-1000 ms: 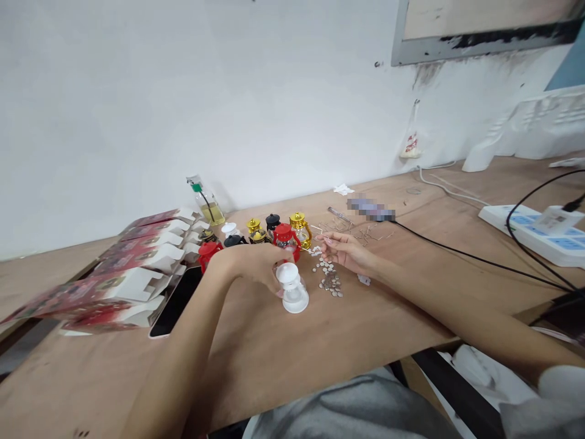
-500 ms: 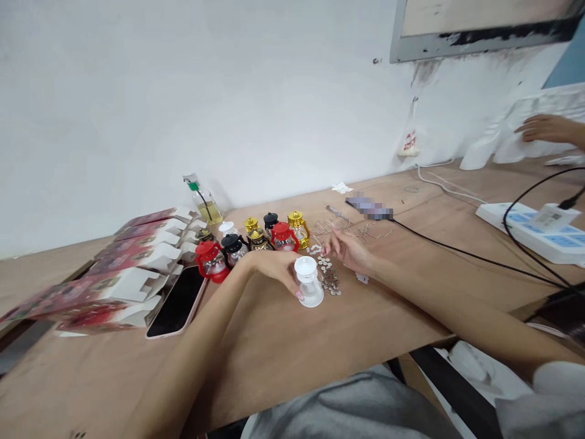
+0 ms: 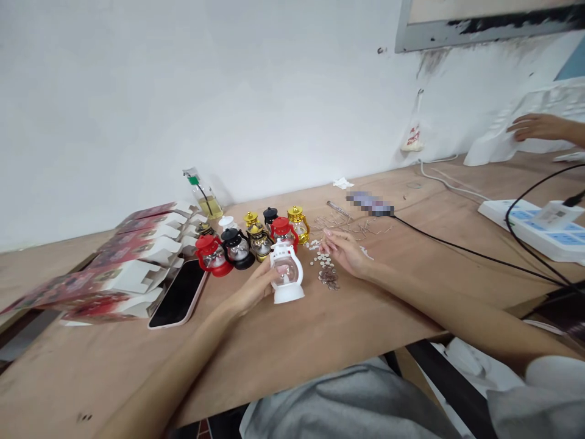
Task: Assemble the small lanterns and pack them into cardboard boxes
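My left hand [image 3: 256, 285] is wrapped round a small white toy lantern [image 3: 287, 294] with a clear globe, nearly upright and tilted slightly. Most of its fingers are hidden behind the lantern. My right hand [image 3: 347, 251] is in a pinch over the small parts to the right of it; whatever its fingertips hold is too small to make out. Just below those fingertips lie loose button cells [image 3: 325, 261] and a pile of darker round discs [image 3: 329, 279]. Finished-looking lanterns stand behind, among them a red lantern [image 3: 212, 256], a black lantern [image 3: 237, 249] and a gold lantern [image 3: 299, 225].
Red and white cartons [image 3: 150, 259] lie at the left, with a phone [image 3: 178, 296] beside them. A bottle of yellow liquid [image 3: 209, 204] stands near the wall. Thin wire pieces [image 3: 365, 228], a power strip [image 3: 525, 228] and black cables lie rightward. Another person's hand [image 3: 537, 127] touches white pieces.
My left hand has moved left with the white lantern and turned it so its globe and handle show. My right hand stays over the small parts, fingers drawn closer together.
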The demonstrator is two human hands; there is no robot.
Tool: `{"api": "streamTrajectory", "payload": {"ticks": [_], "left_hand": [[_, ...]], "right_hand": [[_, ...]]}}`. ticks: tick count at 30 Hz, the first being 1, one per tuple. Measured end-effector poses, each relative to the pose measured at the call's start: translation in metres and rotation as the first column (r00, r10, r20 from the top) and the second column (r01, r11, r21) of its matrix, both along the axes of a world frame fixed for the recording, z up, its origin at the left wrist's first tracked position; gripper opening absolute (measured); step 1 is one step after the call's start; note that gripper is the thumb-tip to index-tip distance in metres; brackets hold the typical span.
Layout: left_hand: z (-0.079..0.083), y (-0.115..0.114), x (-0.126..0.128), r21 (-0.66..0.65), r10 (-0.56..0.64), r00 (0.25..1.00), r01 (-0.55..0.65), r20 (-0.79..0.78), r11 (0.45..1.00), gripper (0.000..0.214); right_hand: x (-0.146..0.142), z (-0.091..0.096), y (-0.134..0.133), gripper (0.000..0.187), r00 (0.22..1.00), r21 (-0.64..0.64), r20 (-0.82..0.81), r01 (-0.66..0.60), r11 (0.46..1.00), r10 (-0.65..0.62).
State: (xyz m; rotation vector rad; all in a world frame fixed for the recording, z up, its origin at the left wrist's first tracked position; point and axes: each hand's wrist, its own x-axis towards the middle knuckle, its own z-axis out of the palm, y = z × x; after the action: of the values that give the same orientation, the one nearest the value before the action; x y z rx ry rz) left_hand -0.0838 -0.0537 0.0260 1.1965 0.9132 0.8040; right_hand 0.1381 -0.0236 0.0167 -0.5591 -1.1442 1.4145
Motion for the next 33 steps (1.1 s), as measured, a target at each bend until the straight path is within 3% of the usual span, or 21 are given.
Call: {"api": "streamTrajectory", "payload": {"ticks": [3,6,11,18,26,33], "left_hand": [[-0.006,-0.012,0.004,0.002,0.056,0.998,-0.056,-0.013,0.998,0.057],[-0.005,-0.017,0.011,0.007,0.016,0.999,-0.015,-0.031,1.0,0.056],[-0.004,-0.015,0.011,-0.034,0.025,0.996,-0.022,0.083,0.999,0.064],[-0.005,-0.012,0.006,-0.055,0.083,0.986,-0.075,0.144,0.996,0.064],[-0.007,-0.016,0.007,0.056,-0.044,0.999,0.044,-0.016,0.997,0.064],[-0.004,-0.019,0.009,0.092,-0.086,0.992,0.094,-0.087,0.991,0.06]], "right_hand": [[-0.002,-0.006,-0.004,0.038,0.997,0.057,0.081,-0.012,0.998,0.008],[-0.003,-0.009,-0.01,0.033,0.976,0.174,0.218,-0.03,0.984,-0.009],[-0.004,-0.006,-0.018,0.032,0.941,0.263,0.326,-0.002,0.965,-0.087],[-0.003,-0.007,-0.012,0.043,0.96,0.134,0.27,0.039,0.99,-0.074],[-0.002,-0.002,-0.012,0.039,0.974,-0.125,0.139,-0.162,0.979,0.179],[-0.004,-0.001,-0.014,0.04,0.974,-0.131,0.127,-0.171,0.977,0.187]]}}
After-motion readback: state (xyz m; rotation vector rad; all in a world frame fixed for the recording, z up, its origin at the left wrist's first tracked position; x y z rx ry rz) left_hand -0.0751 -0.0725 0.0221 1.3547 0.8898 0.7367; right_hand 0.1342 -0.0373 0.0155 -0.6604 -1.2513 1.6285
